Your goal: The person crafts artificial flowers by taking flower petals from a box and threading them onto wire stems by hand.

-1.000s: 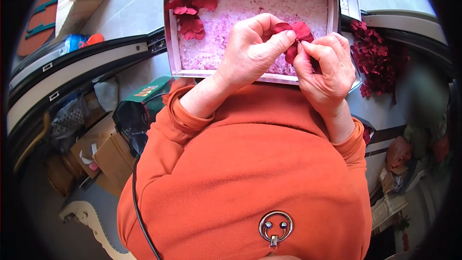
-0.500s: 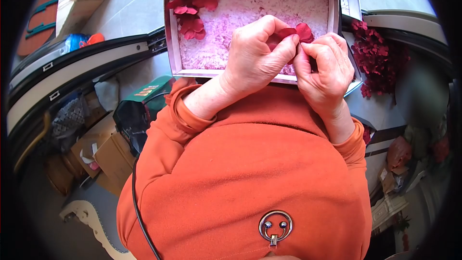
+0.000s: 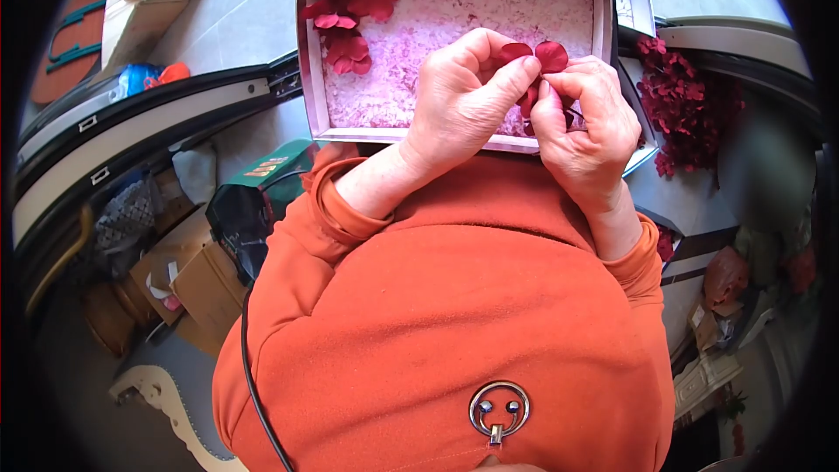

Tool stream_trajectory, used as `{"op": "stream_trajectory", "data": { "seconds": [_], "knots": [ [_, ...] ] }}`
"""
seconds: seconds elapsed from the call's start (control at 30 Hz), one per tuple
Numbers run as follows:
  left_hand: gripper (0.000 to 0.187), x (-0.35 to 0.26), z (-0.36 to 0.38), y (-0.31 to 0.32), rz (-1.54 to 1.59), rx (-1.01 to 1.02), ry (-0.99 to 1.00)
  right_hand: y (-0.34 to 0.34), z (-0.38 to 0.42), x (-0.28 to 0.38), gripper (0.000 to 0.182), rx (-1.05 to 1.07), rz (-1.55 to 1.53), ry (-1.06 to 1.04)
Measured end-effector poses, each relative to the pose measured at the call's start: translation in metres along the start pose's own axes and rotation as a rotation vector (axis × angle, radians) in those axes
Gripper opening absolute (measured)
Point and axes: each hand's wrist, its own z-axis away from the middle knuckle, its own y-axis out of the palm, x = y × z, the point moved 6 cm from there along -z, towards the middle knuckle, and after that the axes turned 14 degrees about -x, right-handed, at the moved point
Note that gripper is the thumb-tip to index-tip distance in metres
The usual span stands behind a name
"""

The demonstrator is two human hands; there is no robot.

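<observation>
Both hands meet over the right half of a shallow white box (image 3: 358,134) with a pink speckled bottom. My left hand (image 3: 463,100) pinches a dark red petal flower (image 3: 551,57) between thumb and forefinger. Close against it, my right hand (image 3: 592,118) is closed with thumb and fingertips together at the same flower; its petals spread above and between the fingertips. The flower's centre is too small and covered to make out. More red petal flowers (image 3: 350,51) lie in the box's upper left corner.
To the right of the box hangs or lies a large bunch of dark red flowers (image 3: 686,105). A green box (image 3: 271,162) stands left of the left sleeve, with cardboard boxes (image 3: 205,284) below it. A second white box (image 3: 642,0) shows partly behind the first.
The flower's petals have spread apart a little, with more red showing below the fingertips. Both hands have shifted only slightly.
</observation>
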Motion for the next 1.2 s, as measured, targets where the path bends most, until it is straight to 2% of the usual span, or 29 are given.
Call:
{"op": "stream_trajectory", "data": {
  "seconds": [0.1,0.3,0.43,0.63,0.7,0.73,0.8,0.93,1.0,1.03,1.1,1.17,1.2],
  "knots": [
    [0.013,0.004,-0.001,0.003,0.104,0.027,-0.043,0.000,0.001,-0.001,0.019,0.005,0.046,-0.020],
    [0.012,0.007,-0.003,0.002,0.108,0.058,-0.122,0.000,0.000,0.000,0.018,0.020,0.091,-0.045],
    [0.011,0.007,-0.002,0.002,0.104,0.080,-0.081,0.001,0.001,0.001,0.017,0.018,0.109,-0.062],
    [0.008,0.002,-0.002,0.000,-0.161,0.025,0.064,0.002,0.002,0.001,0.017,0.029,0.107,-0.064],
    [0.008,-0.004,-0.001,0.000,-0.284,-0.006,0.201,0.003,0.002,0.000,0.017,0.032,0.109,-0.067],
    [0.008,-0.003,-0.001,0.001,-0.285,-0.007,0.200,0.002,0.001,0.001,0.017,0.024,0.112,-0.075],
    [0.010,-0.013,0.001,0.003,-0.488,-0.027,0.452,0.001,0.000,0.002,0.017,0.018,0.113,-0.082],
    [0.013,-0.016,0.001,0.005,-0.531,-0.016,0.569,0.002,-0.001,0.001,0.017,0.039,0.125,-0.076],
    [0.011,-0.009,-0.001,0.003,-0.482,-0.016,0.410,0.003,0.000,0.000,0.017,0.043,0.130,-0.078],
    [0.011,-0.009,-0.002,0.003,-0.482,-0.015,0.413,0.003,0.000,-0.001,0.016,0.027,0.115,-0.072],
    [0.010,0.005,-0.006,0.001,0.035,0.022,0.022,0.002,-0.002,-0.001,0.016,0.009,0.100,-0.067],
    [0.010,0.005,-0.006,0.000,0.071,0.013,-0.015,0.002,-0.006,-0.005,0.014,0.067,0.055,0.068],
    [0.010,0.006,-0.006,0.000,0.109,0.003,-0.051,0.001,-0.005,-0.006,0.014,0.068,0.055,0.067]
  ]
}}
